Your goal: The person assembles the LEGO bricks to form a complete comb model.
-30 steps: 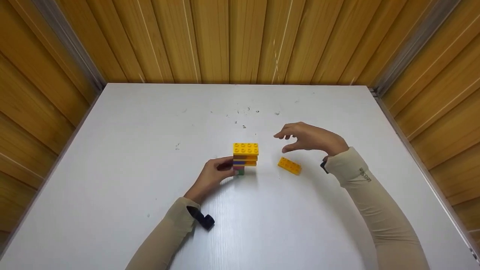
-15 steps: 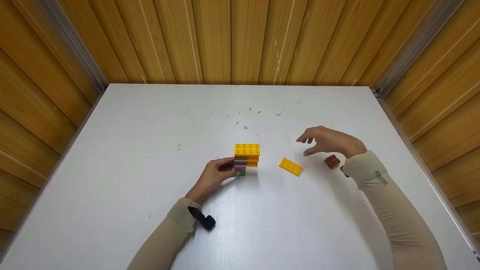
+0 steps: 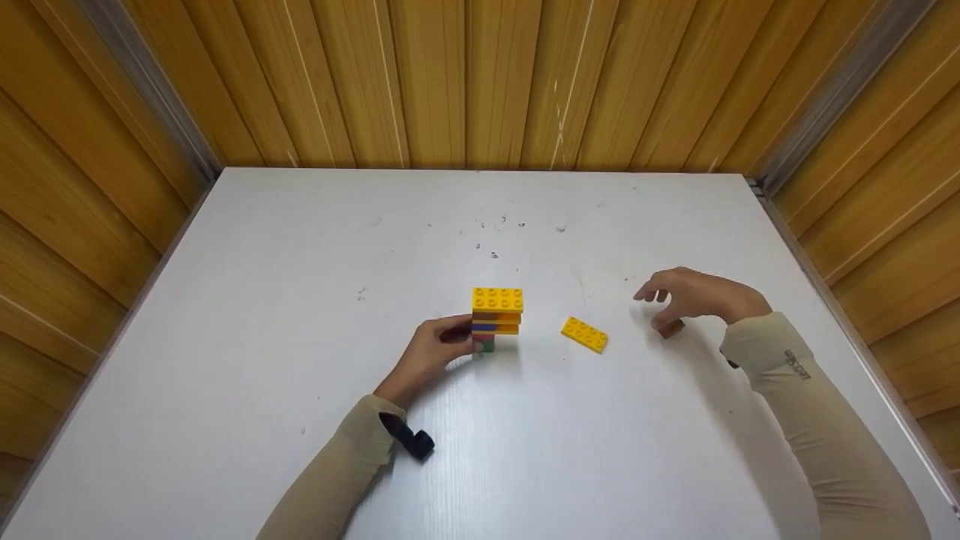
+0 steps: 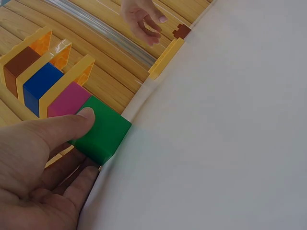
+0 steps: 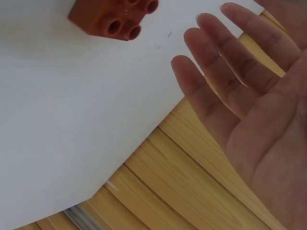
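Observation:
A tower of toy building bricks (image 3: 497, 300) stands in the middle of the table. From bottom to top it has a green brick (image 4: 104, 132), a pink brick (image 4: 70, 99), a yellow plate, a blue brick (image 4: 42, 86), another yellow plate, a brown brick and a yellow plate on top. My left hand (image 3: 427, 351) grips the green brick at the base, thumb on its near face. Over on the right, my right hand (image 3: 703, 294) hovers with fingers spread beside a loose brown brick (image 3: 673, 328), holding nothing; the thumb partly hides that brick in the head view.
Between the tower and the loose brown brick, a yellow plate (image 3: 585, 335) with studs up lies flat on the white table (image 3: 300, 240). Wood-panelled walls (image 3: 435, 82) border the table at the back and both sides.
My right hand has moved right, away from the tower and past the loose yellow plate to the brown brick, which its wrist hid earlier. My left hand keeps its grip on the tower.

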`<move>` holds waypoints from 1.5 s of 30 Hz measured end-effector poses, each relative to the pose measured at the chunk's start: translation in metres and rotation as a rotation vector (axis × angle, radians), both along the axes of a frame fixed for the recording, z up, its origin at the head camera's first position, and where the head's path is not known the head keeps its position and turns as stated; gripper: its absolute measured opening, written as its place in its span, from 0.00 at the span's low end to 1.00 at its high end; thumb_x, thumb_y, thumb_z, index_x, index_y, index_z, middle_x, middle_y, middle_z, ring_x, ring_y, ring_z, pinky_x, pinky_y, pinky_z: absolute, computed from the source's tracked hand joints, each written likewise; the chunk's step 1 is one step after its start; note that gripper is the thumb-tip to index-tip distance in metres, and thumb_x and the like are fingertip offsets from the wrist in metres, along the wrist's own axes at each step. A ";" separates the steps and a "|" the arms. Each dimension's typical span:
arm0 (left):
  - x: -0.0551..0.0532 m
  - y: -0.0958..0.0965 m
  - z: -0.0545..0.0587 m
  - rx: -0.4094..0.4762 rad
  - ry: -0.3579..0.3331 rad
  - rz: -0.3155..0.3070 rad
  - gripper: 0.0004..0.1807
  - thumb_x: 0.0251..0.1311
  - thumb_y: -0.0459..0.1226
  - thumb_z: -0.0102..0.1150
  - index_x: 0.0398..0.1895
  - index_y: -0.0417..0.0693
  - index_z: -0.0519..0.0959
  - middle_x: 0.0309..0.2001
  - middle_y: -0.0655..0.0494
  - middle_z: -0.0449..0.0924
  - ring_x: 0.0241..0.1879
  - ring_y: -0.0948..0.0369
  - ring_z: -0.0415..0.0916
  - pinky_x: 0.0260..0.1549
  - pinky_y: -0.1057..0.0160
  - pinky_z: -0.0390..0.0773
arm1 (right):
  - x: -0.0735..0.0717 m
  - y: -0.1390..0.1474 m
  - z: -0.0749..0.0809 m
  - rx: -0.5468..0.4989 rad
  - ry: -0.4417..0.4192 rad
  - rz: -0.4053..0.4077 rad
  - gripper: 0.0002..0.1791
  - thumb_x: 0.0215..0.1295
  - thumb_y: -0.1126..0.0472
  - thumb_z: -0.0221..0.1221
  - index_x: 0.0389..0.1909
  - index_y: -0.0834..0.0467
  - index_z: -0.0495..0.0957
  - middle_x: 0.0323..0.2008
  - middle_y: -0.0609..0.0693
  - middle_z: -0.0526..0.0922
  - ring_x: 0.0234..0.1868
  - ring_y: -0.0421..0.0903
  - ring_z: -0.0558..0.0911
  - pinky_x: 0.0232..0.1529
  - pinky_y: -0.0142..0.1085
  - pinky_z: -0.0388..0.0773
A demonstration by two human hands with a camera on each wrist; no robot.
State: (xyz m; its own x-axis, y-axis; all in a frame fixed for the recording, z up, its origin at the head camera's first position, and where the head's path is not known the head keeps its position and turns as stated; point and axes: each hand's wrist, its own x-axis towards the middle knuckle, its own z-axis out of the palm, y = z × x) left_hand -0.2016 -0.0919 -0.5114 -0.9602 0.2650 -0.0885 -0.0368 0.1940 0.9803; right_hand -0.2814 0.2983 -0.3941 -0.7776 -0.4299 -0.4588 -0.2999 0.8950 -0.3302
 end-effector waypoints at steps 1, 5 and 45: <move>0.000 0.000 0.000 -0.002 0.001 0.002 0.25 0.50 0.37 0.64 0.55 0.54 0.74 0.50 0.57 0.76 0.49 0.63 0.74 0.50 0.66 0.73 | 0.000 0.003 -0.001 0.000 -0.006 -0.003 0.28 0.49 0.57 0.66 0.53 0.57 0.74 0.47 0.56 0.75 0.47 0.52 0.73 0.47 0.49 0.70; -0.001 0.000 -0.001 -0.012 0.016 0.005 0.25 0.50 0.36 0.64 0.55 0.53 0.74 0.49 0.57 0.77 0.49 0.63 0.74 0.50 0.66 0.73 | 0.001 0.013 -0.006 -0.018 -0.030 -0.016 0.28 0.48 0.57 0.67 0.53 0.58 0.74 0.47 0.56 0.75 0.48 0.53 0.72 0.49 0.51 0.69; -0.001 0.001 0.001 -0.015 -0.003 0.004 0.28 0.47 0.40 0.67 0.55 0.53 0.74 0.50 0.56 0.77 0.49 0.63 0.74 0.50 0.66 0.72 | -0.007 0.001 -0.035 -0.125 -0.058 0.028 0.12 0.51 0.66 0.64 0.37 0.55 0.75 0.34 0.48 0.77 0.37 0.46 0.72 0.42 0.37 0.70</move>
